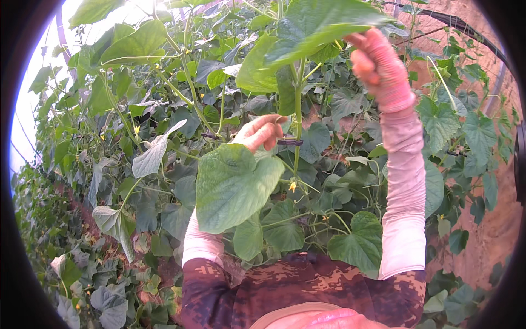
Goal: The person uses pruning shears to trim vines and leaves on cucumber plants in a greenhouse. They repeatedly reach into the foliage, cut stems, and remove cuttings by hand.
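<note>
My left hand [261, 132] is just left of an upright cucumber stem [299, 107], its fingers curled. A broad cucumber leaf [236, 187] covers my left wrist and forearm. Close to those fingers, a dark plant clip [290, 142] sits around the stem. Higher up on the right, my right hand [370, 61] is raised in a pink knitted covering and blurred. Its fingertips meet the edge of a large blurred leaf [316, 33] at the stem's top. Whether either hand grips anything cannot be made out. A yellow flower [292, 186] hangs below the clip.
Dense cucumber vines surround me, with another clipped stem [193, 92] to the left. An earthen wall [472, 230] rises on the right, crossed by a dark hose or cable [452, 22]. Bright translucent sheeting [31, 111] shows at the far left.
</note>
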`<state>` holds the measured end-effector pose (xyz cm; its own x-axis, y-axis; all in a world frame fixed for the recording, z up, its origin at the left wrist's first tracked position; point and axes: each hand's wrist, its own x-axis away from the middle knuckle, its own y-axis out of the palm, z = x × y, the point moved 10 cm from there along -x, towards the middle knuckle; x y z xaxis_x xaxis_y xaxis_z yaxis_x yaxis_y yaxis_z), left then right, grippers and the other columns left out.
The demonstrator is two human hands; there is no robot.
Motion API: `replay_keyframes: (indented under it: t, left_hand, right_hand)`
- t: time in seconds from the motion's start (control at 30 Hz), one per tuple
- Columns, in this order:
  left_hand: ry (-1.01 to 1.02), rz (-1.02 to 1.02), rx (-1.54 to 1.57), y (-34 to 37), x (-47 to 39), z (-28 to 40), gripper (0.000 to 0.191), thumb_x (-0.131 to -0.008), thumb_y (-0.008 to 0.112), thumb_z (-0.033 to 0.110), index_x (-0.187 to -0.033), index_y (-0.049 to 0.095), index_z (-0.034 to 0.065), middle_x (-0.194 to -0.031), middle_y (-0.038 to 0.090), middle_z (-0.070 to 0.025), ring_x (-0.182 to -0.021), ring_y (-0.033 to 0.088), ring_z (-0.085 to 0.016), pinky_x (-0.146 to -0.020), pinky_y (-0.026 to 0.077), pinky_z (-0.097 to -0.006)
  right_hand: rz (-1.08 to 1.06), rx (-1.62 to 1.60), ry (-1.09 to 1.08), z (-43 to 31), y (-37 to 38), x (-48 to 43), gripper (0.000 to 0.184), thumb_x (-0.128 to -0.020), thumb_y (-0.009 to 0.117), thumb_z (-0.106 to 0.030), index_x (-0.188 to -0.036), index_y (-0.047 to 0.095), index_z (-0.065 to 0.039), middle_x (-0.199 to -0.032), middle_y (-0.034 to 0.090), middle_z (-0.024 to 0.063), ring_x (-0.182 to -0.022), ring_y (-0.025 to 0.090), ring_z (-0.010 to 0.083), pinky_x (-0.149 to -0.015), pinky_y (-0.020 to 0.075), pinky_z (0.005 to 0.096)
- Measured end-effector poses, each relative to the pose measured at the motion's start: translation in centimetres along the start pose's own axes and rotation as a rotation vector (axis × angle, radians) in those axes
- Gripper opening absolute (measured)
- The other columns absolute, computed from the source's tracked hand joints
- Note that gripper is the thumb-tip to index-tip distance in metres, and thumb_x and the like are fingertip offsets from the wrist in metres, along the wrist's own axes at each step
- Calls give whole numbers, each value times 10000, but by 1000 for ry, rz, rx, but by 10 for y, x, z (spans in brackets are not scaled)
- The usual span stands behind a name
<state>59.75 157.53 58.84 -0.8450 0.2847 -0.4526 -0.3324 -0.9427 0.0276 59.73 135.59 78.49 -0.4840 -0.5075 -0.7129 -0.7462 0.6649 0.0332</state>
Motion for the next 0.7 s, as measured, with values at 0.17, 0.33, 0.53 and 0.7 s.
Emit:
replay_keyframes:
  t: [0.17,0.33,0.53,0.7]
  left_hand:
    - [-131,220,-340,-109,-1,67,506,-926,545,343,-1282,469,-9,-1116,608,-109,-886,604,-134,-744,495,-239]
    - [113,-65,-116,-29,15,132,397,-926,549,262,-1207,532,-18,-1077,637,-130,-851,632,-146,-729,506,-261]
    - [46,-288,-706,136,-52,49,443,-869,620,223,-1245,505,19,-1054,640,-102,-905,619,-160,-778,509,-301]
    - [294,499,-755,73,-76,50,370,-788,708,136,-1117,553,68,-971,633,-73,-826,608,-161,-749,503,-308]
  right_hand:
    - [-121,-509,9,-104,-61,-9,375,-916,548,-380,-1151,598,-93,-1086,629,109,-632,552,150,-617,487,294]
    - [674,962,-335,-170,-161,24,292,-928,546,-293,-1069,643,-57,-914,654,2,-794,585,95,-674,455,238]
    - [597,2126,576,-88,-228,4,333,-912,448,-431,-1124,597,-224,-1161,616,67,-1084,573,312,-914,459,419]
    - [580,1971,449,-55,-218,-5,305,-911,484,-384,-1113,627,-206,-1035,660,49,-955,623,266,-819,503,377]
